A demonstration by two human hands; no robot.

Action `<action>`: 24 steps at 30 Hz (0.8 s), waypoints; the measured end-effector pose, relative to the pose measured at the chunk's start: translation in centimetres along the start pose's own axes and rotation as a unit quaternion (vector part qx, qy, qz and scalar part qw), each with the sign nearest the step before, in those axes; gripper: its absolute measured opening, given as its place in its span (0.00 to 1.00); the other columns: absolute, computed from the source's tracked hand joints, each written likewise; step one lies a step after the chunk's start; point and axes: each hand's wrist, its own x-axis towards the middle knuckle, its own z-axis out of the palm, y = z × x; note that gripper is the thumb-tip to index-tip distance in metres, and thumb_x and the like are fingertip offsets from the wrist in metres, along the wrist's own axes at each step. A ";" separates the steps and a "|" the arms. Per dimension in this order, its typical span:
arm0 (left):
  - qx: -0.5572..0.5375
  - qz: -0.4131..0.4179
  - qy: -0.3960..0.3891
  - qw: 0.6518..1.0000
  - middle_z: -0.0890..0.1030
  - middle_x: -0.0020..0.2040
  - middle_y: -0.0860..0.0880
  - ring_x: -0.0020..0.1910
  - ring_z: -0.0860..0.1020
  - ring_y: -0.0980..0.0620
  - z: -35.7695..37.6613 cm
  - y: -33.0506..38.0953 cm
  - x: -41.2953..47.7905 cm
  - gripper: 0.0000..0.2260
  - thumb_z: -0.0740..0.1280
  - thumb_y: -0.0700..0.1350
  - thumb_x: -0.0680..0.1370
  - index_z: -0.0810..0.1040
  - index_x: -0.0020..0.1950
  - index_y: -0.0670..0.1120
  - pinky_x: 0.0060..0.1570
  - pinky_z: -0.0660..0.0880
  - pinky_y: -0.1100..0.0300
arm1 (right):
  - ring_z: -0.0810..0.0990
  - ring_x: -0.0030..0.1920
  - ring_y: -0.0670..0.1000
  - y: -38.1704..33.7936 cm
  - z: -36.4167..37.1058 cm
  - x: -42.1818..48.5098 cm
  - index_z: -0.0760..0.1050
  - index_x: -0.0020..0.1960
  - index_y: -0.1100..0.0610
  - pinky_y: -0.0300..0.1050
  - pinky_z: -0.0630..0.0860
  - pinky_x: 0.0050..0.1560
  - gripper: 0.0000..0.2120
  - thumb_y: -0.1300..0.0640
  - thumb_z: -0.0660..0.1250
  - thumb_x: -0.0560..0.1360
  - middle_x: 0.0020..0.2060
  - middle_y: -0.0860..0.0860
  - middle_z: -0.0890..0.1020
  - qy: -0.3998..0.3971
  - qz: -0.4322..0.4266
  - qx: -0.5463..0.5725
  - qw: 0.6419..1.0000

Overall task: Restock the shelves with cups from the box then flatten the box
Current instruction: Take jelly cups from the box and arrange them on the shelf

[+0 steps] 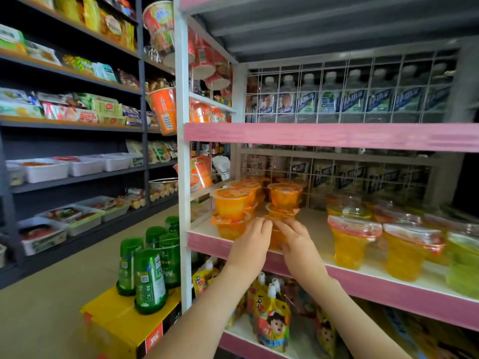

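Note:
An orange jelly cup (276, 235) stands at the front edge of the pink-edged shelf (363, 278). My left hand (250, 246) and my right hand (298, 243) hold it from both sides, fingers curled over its rim. Behind it rise stacks of orange cups (232, 203), two or three high. Another stack of orange cups (283, 196) stands right behind the held cup. Taller yellow jelly cups (350, 242) stand further right on the same shelf. The box is not clearly in view.
A yellow carton (124, 322) on the floor carries green bottles (149, 281). Pouch drinks (272, 322) fill the shelf below. Water bottles (329, 97) sit behind a wire grid above. Dark snack shelves (70, 120) line the left, with beige floor between.

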 end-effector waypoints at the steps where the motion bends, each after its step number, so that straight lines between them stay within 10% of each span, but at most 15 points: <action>1: -0.017 -0.004 0.002 1.000 0.60 0.75 0.45 0.74 0.58 0.49 0.0 -0.1 -0.3 0.24 0.59 0.36 0.80 0.58 0.75 0.43 0.66 0.66 0.58 | 0.61 0.72 0.53 -0.1 0.1 -0.1 0.66 0.72 0.56 0.43 0.59 0.71 0.28 0.70 0.64 0.74 0.69 0.54 0.68 0.001 -0.004 -0.010 1.000; 10: 0.047 0.012 0.110 0.993 0.75 0.63 0.42 0.60 0.75 0.47 -5.4 -4.7 -13.6 0.18 0.65 0.43 0.75 0.74 0.64 0.39 0.59 0.72 0.56 | 0.66 0.64 0.59 -9.2 3.6 -5.1 0.68 0.66 0.66 0.53 0.65 0.66 0.23 0.65 0.67 0.73 0.64 0.63 0.71 0.136 -0.146 -0.012 0.980; 24: 0.261 -0.263 -0.176 0.912 0.78 0.59 0.38 0.58 0.77 0.43 -13.1 -7.2 -52.9 0.17 0.71 0.43 0.72 0.78 0.59 0.38 0.61 0.72 0.50 | 0.72 0.64 0.58 -31.4 20.2 -23.3 0.65 0.70 0.66 0.52 0.71 0.64 0.25 0.64 0.65 0.75 0.64 0.62 0.73 -0.083 -0.536 0.182 0.820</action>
